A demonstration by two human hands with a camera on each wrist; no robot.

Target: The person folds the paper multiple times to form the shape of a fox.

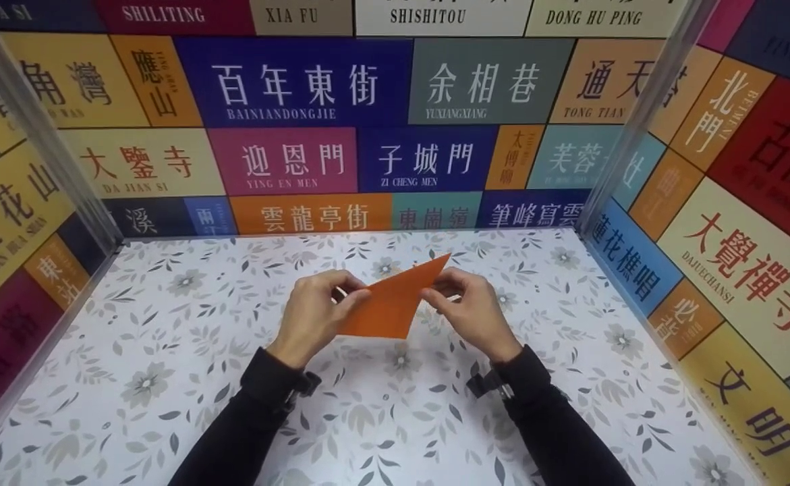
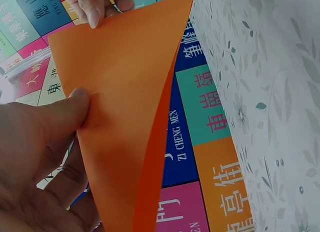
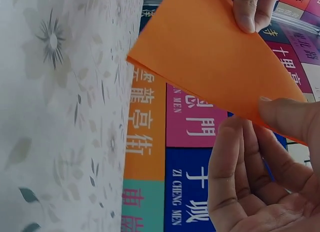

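Note:
An orange paper point(image 1: 395, 300), folded into a triangle, is held up above the flowered table point(image 1: 165, 351) between both hands. My left hand point(image 1: 314, 314) pinches its left edge, thumb on top. My right hand point(image 1: 465, 307) pinches the right edge near the upper tip. In the left wrist view the orange paper point(image 2: 125, 106) shows two layers along its fold, with my left thumb point(image 2: 60, 117) pressed on it. In the right wrist view the orange paper point(image 3: 210, 61) is pinched under my right thumb point(image 3: 290, 117).
Walls covered in coloured signs with Chinese place names point(image 1: 300, 88) close in the table at the back and both sides. Clear posts point(image 1: 30, 128) stand in the back corners. Black sleeves cover both forearms.

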